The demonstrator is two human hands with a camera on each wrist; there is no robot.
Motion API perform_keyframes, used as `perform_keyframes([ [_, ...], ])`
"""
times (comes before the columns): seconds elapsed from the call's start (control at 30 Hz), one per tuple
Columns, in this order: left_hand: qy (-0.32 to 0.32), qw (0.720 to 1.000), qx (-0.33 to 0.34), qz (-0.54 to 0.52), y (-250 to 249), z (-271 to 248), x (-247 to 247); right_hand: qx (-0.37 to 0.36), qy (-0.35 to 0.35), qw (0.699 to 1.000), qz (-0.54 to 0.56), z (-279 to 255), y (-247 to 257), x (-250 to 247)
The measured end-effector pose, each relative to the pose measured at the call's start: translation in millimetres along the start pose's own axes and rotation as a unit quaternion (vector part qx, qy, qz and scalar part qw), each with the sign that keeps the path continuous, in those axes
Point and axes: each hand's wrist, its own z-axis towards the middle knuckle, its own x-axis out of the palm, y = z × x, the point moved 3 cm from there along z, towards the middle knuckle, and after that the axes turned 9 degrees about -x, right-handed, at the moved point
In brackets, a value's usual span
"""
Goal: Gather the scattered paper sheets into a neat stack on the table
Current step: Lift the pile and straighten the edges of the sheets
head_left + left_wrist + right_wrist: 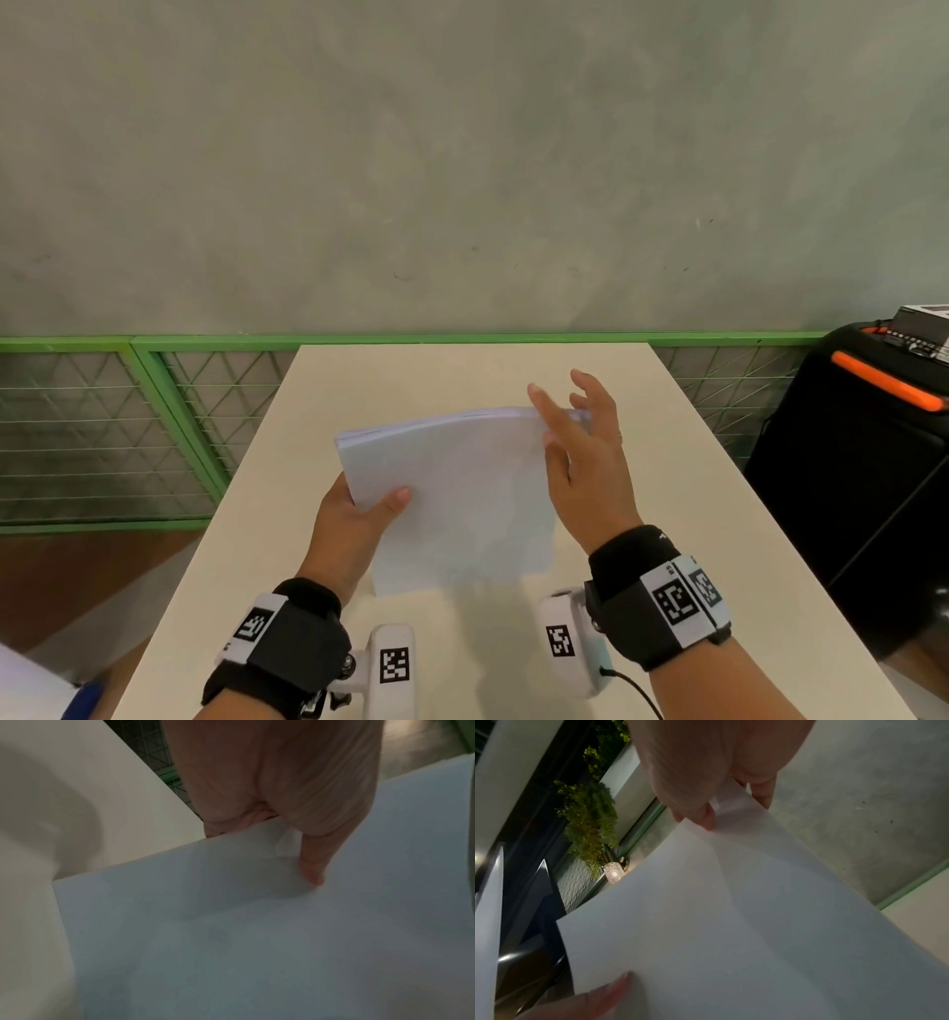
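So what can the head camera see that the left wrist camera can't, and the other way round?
Only the head view shows the right hand, fingers spread at the far right corner of the paper stack, plus the whole table and the black case. Only the left wrist view shows, close up, the left thumb pressing into the top sheet. Both show the left hand gripping the stack's left edge.

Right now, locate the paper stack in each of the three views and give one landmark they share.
Head: paper stack at centre, above the table, left hand pinching its left edge, right hand at its right edge.
Left wrist: fills the lower right.
Right wrist: fills the centre and lower right.
Shared landmark: the left thumb lying on the top sheet.
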Motion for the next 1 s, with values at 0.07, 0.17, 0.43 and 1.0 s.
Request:
perform_keyframes([
  [0.07, -0.002, 1.000, -0.001, -0.004, -1, -1, 1, -0.008, -0.018, 1.000, -0.002, -2, 1, -1],
  [0.17, -0.007, 1.000, 0.004, -0.003, -1, -3, 0, -0.015, -0.004, 0.999, -0.047, -2, 5, -1],
  [0.43, -0.012, 0.999, 0.018, 0.028, 2, -1, -4, -0.024, 0.010, 0.998, -0.058, -3, 15, 1],
  [1.0, -0.014, 0.999, -0.027, -0.028, 6, -5, -1, -0.031, -0.026, 0.997, -0.072, -3, 10, -4],
])
